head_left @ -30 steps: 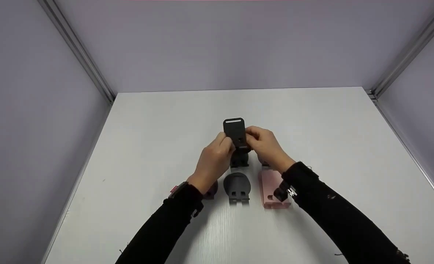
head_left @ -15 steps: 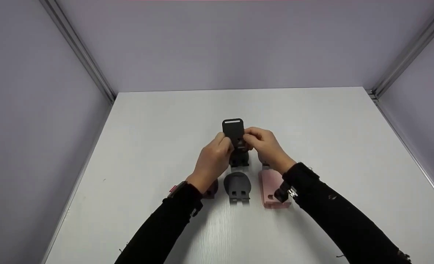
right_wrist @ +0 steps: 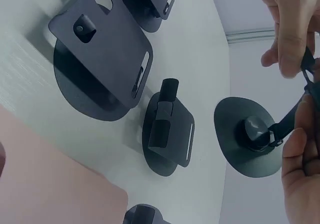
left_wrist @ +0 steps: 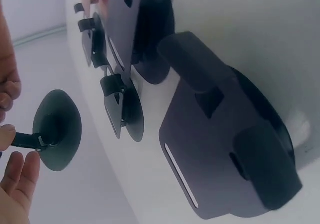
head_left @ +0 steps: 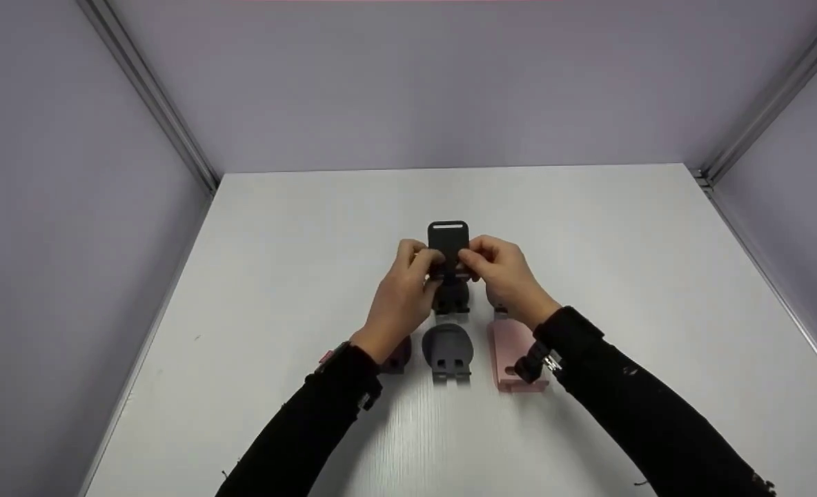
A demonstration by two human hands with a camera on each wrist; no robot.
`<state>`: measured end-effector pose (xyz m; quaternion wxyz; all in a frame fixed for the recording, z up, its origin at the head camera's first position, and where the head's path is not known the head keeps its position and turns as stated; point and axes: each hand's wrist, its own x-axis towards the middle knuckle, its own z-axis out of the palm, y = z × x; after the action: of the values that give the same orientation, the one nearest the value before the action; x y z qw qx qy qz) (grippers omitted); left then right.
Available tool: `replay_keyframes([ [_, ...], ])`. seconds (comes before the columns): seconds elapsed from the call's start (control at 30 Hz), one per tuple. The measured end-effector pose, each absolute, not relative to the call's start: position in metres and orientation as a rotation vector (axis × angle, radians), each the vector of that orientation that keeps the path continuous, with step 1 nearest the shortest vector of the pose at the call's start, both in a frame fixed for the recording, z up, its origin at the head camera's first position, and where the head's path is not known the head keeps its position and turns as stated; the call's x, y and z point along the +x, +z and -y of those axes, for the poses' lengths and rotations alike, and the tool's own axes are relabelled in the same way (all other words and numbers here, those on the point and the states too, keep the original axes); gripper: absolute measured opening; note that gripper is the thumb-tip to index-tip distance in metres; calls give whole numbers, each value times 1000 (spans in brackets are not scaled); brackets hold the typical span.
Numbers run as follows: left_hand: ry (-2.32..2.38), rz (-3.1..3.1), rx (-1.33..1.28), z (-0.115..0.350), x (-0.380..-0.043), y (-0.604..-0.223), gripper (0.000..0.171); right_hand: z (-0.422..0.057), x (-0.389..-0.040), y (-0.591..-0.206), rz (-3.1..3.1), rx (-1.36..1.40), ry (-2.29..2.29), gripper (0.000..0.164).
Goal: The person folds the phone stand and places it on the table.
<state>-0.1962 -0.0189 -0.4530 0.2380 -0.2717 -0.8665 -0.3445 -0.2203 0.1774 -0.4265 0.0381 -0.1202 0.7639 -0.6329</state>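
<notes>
In the head view, a black phone stand (head_left: 448, 238) is held above the table between both hands, its slotted plate facing the person. My left hand (head_left: 400, 293) pinches its left edge low down, and my right hand (head_left: 512, 279) grips the right edge with thumb and fingers. The held stand's round base (left_wrist: 57, 131) hangs free of the table in the left wrist view. Under the hands stands another dark phone stand (head_left: 452, 300). Nearer the person is a grey phone stand (head_left: 448, 345), with its two hooks toward the front.
A pink box-like thing (head_left: 508, 345) lies below the right wrist. A dark reddish stand (head_left: 396, 357) is partly hidden by the left wrist. Another stand (head_left: 498, 307) is mostly covered by the right hand. Upright panels border the white table (head_left: 277, 276).
The held phone stand has shifted slightly right and stands straighter. My left fingers have spread from a tighter grip, now lying across its lower plate; the right hand has barely moved.
</notes>
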Motion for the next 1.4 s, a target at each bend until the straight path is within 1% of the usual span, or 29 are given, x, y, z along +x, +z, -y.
replay_keyframes([
  [0.1, -1209, 2454, -634, 22, -198, -451, 51, -181, -221, -425, -2319, -334, -1993, 19],
  [0.17, -1409, 2486, -529, 24, -200, -451, 57, -183, -220, -424, -2302, -319, -2017, 19],
  [0.37, -1967, 2505, -231, 31, -206, -451, 52, -187, -218, -425, -2263, -351, -2019, 18],
  [0.53, -2221, 2492, -105, 33, -208, -451, 48, -187, -214, -425, -2246, -387, -1983, 20],
  [0.73, -2335, 2424, 15, 34, -208, -451, 42, -186, -211, -425, -2237, -433, -1952, 19],
  [1.03, -2228, 2457, -48, 40, -208, -456, 28, -185, -209, -427, -2181, -450, -1953, 22],
  [1.17, -2256, 2394, -43, 42, -208, -457, 22, -185, -208, -428, -2175, -455, -1946, 22],
  [1.3, -2270, 2380, -14, 43, -208, -456, 20, -184, -207, -428, -2170, -473, -1929, 23],
  [1.4, -2187, 2434, -41, 43, -208, -455, 21, -184, -206, -427, -2169, -495, -1897, 23],
])
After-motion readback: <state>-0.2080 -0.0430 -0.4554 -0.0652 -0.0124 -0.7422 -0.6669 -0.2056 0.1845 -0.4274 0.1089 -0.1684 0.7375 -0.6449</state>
